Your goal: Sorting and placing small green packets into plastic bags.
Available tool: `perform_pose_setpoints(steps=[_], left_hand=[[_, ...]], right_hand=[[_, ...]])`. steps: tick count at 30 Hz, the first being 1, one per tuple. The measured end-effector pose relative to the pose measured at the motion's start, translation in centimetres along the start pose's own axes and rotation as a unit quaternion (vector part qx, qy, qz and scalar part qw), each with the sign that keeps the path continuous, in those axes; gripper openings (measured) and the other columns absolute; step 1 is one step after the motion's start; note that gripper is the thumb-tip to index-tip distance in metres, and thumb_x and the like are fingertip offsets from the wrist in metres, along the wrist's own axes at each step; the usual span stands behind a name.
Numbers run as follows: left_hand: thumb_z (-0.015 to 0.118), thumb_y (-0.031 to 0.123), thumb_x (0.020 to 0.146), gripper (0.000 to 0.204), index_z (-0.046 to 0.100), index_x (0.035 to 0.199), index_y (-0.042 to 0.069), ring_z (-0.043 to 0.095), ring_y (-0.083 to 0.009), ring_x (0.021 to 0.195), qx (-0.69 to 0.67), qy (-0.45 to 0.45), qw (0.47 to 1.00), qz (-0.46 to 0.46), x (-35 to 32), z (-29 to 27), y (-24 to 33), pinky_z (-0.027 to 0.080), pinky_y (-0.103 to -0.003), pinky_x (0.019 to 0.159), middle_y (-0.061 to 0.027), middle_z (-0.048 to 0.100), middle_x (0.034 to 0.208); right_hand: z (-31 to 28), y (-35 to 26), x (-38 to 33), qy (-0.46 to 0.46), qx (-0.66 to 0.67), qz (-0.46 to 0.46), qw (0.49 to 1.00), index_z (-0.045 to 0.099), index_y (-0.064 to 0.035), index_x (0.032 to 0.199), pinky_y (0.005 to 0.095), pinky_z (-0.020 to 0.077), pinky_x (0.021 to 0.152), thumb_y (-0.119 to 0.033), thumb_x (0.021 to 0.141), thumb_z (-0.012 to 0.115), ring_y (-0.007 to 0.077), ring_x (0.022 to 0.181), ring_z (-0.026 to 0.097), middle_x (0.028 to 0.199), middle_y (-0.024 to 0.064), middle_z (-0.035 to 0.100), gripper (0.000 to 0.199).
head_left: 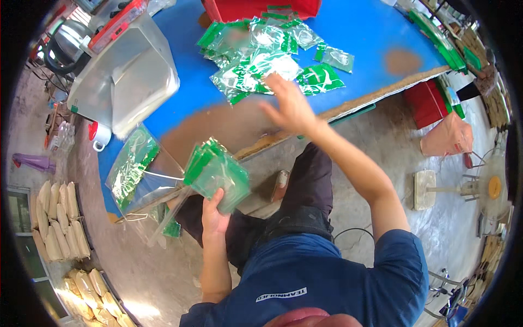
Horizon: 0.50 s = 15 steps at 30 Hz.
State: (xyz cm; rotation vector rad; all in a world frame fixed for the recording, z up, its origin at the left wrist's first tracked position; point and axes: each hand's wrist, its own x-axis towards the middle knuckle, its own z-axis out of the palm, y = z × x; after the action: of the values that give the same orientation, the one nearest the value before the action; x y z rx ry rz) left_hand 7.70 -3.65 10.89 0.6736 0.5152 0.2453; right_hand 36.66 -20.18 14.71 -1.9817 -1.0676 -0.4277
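My left hand point(216, 217) grips a stack of clear plastic packets with green printed ends point(220, 180), thumb on top, above my lap near the table edge. My right hand point(290, 104) is open with fingers spread, reaching over the table's front edge. Its fingertips are at the near side of a heap of similar clear and green packets point(261, 52); I cannot tell whether they touch it. Left of the held stack, a large clear plastic bag point(143, 177) with green-marked packets inside lies over the table corner, partly hanging down.
A blue table point(376, 32) with worn brown patches spans the front. On it stand a red bin point(261, 8), a translucent plastic tub point(131, 76) and a white-and-red cup point(99, 135). A kettle point(65, 46) is far left, a fan point(490, 187) right, and stacked brown paper packs point(60, 220) lower left.
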Motion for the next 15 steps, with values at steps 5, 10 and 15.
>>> perform_pose_setpoints(steps=[5, 10, 15], left_hand=[[0.067, 0.008, 0.084, 0.055, 0.046, 0.134, 0.001, 0.054, -0.0290, 0.119, -0.116, 0.002, 0.993, -0.020, 0.1, -2.6, -1.1, 0.041, -0.046, 0.105, -0.0110, 0.055, 0.131], [0.071, 0.013, 0.082, 0.058, 0.047, 0.135, 0.001, 0.051, -0.0314, 0.125, -0.213, -0.101, 0.970, -0.056, 0.5, -4.1, -2.6, 0.036, -0.047, 0.111, -0.0136, 0.055, 0.134], [0.068, 0.007, 0.086, 0.042, 0.055, 0.126, 0.006, 0.057, -0.0253, 0.116, -0.197, 0.032, 0.980, -0.027, 1.0, 0.4, -2.4, 0.042, -0.042, 0.105, -0.0077, 0.062, 0.123]], right_hand=[[1.2, 1.7, 0.6, -0.105, -0.206, -0.020, 0.973, 0.059, -0.0007, 0.119, 0.0613, 0.0217, 0.110, -0.062, 0.086, 0.054, 0.0409, 0.124, 0.041, 0.125, 0.0231, 0.051, 0.070], [2.3, -4.6, -1.0, -0.106, -0.140, -0.085, 0.981, 0.061, -0.0011, 0.105, 0.0556, 0.0292, 0.108, -0.050, 0.085, 0.063, 0.0368, 0.122, 0.044, 0.118, 0.0184, 0.053, 0.053], [3.8, -7.5, -2.4, -0.260, 0.019, -0.064, 0.963, 0.061, -0.0020, 0.110, 0.0457, 0.0429, 0.096, -0.007, 0.085, 0.056, 0.0360, 0.110, 0.054, 0.115, 0.0164, 0.059, 0.027]])
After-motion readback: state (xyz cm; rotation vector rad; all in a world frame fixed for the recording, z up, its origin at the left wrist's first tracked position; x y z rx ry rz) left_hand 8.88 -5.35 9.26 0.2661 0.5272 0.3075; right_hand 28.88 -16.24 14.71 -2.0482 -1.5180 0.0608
